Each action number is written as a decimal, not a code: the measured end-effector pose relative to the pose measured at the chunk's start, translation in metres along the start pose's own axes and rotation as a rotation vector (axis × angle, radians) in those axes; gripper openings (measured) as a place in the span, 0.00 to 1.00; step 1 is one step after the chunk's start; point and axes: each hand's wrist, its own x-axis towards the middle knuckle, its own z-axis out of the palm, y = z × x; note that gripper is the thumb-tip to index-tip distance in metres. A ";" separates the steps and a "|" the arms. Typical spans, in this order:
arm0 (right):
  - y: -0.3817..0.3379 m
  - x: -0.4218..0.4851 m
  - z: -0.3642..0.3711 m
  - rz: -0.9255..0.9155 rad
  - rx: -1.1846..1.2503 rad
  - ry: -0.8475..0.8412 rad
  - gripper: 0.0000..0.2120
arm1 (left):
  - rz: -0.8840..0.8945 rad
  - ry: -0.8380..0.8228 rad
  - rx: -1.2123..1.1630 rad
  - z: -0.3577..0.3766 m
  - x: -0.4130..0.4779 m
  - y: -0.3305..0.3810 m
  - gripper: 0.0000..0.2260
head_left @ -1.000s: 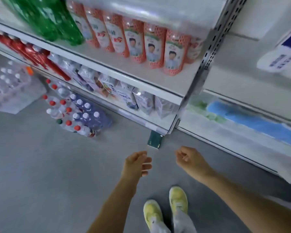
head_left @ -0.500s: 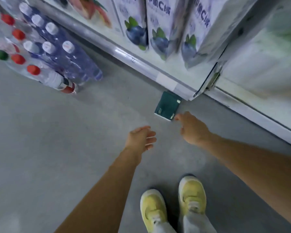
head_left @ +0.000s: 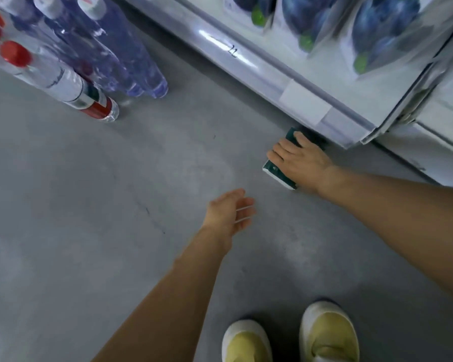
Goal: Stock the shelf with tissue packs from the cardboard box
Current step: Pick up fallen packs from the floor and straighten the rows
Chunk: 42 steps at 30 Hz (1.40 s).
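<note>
A dark green tissue pack (head_left: 275, 170) with a white edge lies on the grey floor, partly under the lip of the bottom shelf (head_left: 251, 64). My right hand (head_left: 300, 162) lies on top of it, the fingers reaching over its left and far edges and the thumb hidden. Most of the pack is covered by the hand. My left hand (head_left: 230, 212) hangs above the floor to the lower left of the pack, fingers relaxed, holding nothing. No cardboard box is in view.
Shrink-wrapped packs of water bottles (head_left: 94, 53) with red and white caps stand on the floor at the upper left. Cartons printed with blueberries (head_left: 385, 30) fill the bottom shelf. My yellow shoes (head_left: 327, 333) are at the bottom edge.
I have bent lower and the view has closed in on the floor. My right hand moved forward from beside the pack onto it. The left hand stayed open.
</note>
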 end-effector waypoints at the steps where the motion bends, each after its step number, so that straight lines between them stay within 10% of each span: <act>1: 0.000 -0.002 -0.002 0.001 0.045 0.020 0.31 | 0.002 0.010 -0.004 -0.003 -0.001 -0.001 0.05; 5: -0.008 -0.024 -0.030 0.190 0.917 -0.056 0.34 | -0.003 0.048 -0.046 -0.010 -0.015 -0.001 0.07; 9: -0.022 -0.055 -0.075 0.580 2.237 -0.424 0.11 | 0.028 0.091 -0.142 -0.013 -0.048 0.002 0.09; 13: -0.019 -0.088 -0.096 0.613 2.811 -0.587 0.23 | 0.072 0.076 -0.184 -0.016 -0.095 0.009 0.08; 18: -0.005 -0.120 -0.145 0.481 2.824 -0.641 0.30 | 0.097 0.026 -0.148 -0.020 -0.154 0.024 0.07; 22: 0.000 -0.142 -0.192 0.406 2.210 -0.380 0.20 | 0.060 -0.010 -0.039 -0.024 -0.197 0.037 0.16; 28: 0.015 -0.182 -0.255 0.275 1.360 0.013 0.37 | 0.091 0.014 0.119 -0.023 -0.256 0.053 0.20; 34: 0.050 -0.231 -0.303 0.494 1.666 -0.049 0.46 | 0.181 -0.011 0.083 -0.031 -0.313 0.070 0.16; 42: 0.123 -0.307 -0.364 0.764 2.054 -0.078 0.08 | 0.327 -0.161 0.037 -0.012 -0.405 0.103 0.10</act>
